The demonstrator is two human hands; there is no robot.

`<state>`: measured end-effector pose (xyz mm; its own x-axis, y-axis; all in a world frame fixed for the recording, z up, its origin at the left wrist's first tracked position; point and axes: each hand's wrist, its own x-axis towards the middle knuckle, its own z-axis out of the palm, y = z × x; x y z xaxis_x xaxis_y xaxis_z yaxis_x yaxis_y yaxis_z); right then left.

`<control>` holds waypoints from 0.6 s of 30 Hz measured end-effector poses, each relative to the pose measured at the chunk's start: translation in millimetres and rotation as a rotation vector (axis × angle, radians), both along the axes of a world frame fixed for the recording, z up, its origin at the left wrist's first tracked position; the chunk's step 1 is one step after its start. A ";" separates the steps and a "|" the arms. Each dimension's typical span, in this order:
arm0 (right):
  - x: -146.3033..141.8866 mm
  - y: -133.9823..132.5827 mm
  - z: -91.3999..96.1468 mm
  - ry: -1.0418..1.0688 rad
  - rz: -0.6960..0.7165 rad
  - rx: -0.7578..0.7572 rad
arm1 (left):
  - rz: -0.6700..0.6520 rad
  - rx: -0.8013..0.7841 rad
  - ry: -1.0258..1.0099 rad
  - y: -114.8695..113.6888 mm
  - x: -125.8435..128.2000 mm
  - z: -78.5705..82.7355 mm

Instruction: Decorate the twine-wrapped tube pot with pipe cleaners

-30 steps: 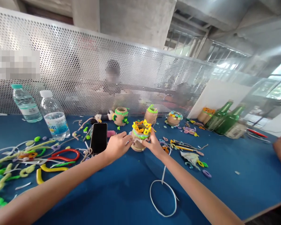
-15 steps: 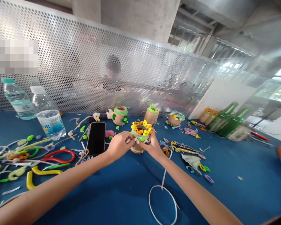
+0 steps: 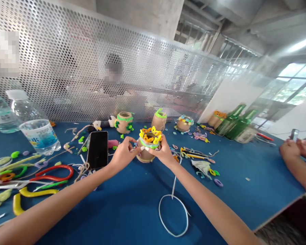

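Observation:
A twine-wrapped jar (image 3: pixel 146 156) stands upright at the middle of the table, with yellow and orange pipe-cleaner loops (image 3: pixel 151 135) around its mouth and a light green band below them. My left hand (image 3: pixel 123 152) grips the jar's left side, fingers bent and thumb pressed on the front. On the right side, my right hand (image 3: pixel 164 153) wraps round it, its thumb also at the front near the other thumb. Whether a small piece lies under the thumbs, I cannot tell. A black phone (image 3: pixel 98 149) lies just left of my left hand.
Red-handled scissors (image 3: pixel 58 173), yellow-handled pliers (image 3: pixel 38 193) and pipe-cleaner scraps lie left, near a plastic bottle (image 3: pixel 39 136). Further decorated jars (image 3: pixel 124 123) stand behind, green bottles (image 3: pixel 231 120) at right. A white strip loop (image 3: pixel 173 216) lies in front. Another person's hands (image 3: pixel 295 149) hold a phone.
The view has swung right, so things appear further left and more of the other person's hands shows. Both my hands stay on the jar, with the thumbs now closer together at its front.

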<state>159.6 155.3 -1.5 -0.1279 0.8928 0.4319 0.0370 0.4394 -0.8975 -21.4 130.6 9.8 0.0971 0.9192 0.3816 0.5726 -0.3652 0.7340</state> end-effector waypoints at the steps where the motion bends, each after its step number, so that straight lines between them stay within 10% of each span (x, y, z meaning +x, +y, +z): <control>1: 1.7 1.6 0.3 -0.020 -0.001 0.012 | -0.019 0.001 0.004 1.3 -3.5 0.9; 18: 5.1 -11.8 8.5 -0.164 0.007 0.005 | -0.141 0.161 0.276 -9.4 -5.4 2.7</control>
<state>164.7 143.4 7.0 -0.2028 0.8895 0.4094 0.1797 0.4448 -0.8774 -26.9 121.2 12.5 0.3385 0.8194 0.4627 0.6773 -0.5535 0.4847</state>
